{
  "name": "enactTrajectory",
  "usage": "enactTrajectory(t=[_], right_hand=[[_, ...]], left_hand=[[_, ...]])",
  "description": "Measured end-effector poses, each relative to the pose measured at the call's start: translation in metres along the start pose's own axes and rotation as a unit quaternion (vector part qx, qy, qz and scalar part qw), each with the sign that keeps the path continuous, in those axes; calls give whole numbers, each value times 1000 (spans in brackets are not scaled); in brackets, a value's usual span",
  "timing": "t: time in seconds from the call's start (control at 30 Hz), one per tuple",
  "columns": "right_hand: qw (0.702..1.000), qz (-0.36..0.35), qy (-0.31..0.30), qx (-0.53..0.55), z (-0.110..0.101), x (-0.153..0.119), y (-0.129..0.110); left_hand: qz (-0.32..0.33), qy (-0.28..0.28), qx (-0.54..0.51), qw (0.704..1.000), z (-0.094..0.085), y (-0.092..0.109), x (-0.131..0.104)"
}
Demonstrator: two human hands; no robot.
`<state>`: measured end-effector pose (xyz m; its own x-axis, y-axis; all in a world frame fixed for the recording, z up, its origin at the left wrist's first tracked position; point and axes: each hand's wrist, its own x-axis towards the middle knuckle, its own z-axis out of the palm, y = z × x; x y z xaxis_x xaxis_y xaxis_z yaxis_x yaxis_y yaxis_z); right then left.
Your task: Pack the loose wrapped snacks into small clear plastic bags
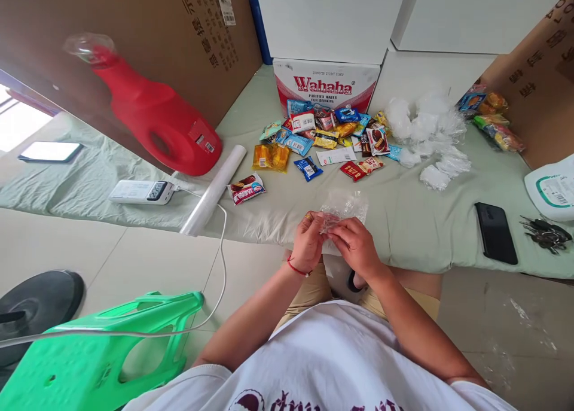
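Observation:
Both hands meet at the front edge of the cloth-covered surface, with a clear plastic bag (347, 205) between them. My left hand (310, 239) pinches the bag's near edge, and a red cord circles that wrist. Close against it, my right hand (356, 243) has its thumb and fingers closed on the same crumpled plastic. The bag's far part spreads over the green cloth. Beyond it lies a pile of wrapped snacks (326, 138) in several colours. One red-and-white snack packet (247, 188) sits apart, left of my hands.
A roll of clear plastic (214, 189), a power bank (141, 192) and a red jug (156, 115) lie left. Clear plastic bundles (428, 130), a black phone (495, 233) and keys (547, 234) are right. A Wahaha carton (326, 83) stands behind; a green stool (103, 351) is lower left.

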<state>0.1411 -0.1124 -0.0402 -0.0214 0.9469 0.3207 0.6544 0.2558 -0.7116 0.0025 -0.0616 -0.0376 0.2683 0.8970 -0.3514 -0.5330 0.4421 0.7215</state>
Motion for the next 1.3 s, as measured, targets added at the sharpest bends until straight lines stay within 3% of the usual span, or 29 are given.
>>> enactTrajectory(t=[0.13,0.3,0.4,0.53,0.6,0.67,0.73,0.8,0.83,0.87,0.9,0.97,1.03,1.07,1.2,1.3], right_hand=[[991,87,26,100,10,4,7],[960,176,21,219,11,0,10],[937,209,108,258,7,-2,15],[854,278,257,358,-9,-14,27],[832,315,265,373,-20,-28,30],[853,347,185,344,-33,-48,29],[885,360,16,295,-51,-67,25],[888,350,-152,257,-74,-79,21],[885,342,-195,247,-87,-80,19],[890,336,-192,242,-100,-78,19],[903,328,-143,238,-112,-72,20],[930,296,12,218,-130,-52,26],[944,247,120,185,-136,-25,33],[951,223,133,167,-134,-11,37],[976,166,34,138,-106,34,46],[960,189,-76,195,-83,46,53]], left_hand=[[-31,-21,-40,999,-7,2,-4],[-26,-43,33,998,-7,-6,-2],[-16,6,20,1000,-10,-7,5],[-23,52,-42,997,-25,3,16],[-15,51,-75,996,-32,10,21],[-11,55,-100,993,-36,15,26],[-18,58,-112,992,-37,20,29],[-30,55,-111,992,-35,23,32],[-37,52,-107,992,-34,24,32],[-44,49,-102,993,-32,25,32],[-51,47,-96,993,-30,26,32],[-61,40,-86,994,-25,27,30],[-67,24,-74,995,-19,29,27],[-69,14,-66,995,-17,29,25],[-80,-31,-52,995,-11,30,22],[-91,-53,-51,993,-13,30,27]])
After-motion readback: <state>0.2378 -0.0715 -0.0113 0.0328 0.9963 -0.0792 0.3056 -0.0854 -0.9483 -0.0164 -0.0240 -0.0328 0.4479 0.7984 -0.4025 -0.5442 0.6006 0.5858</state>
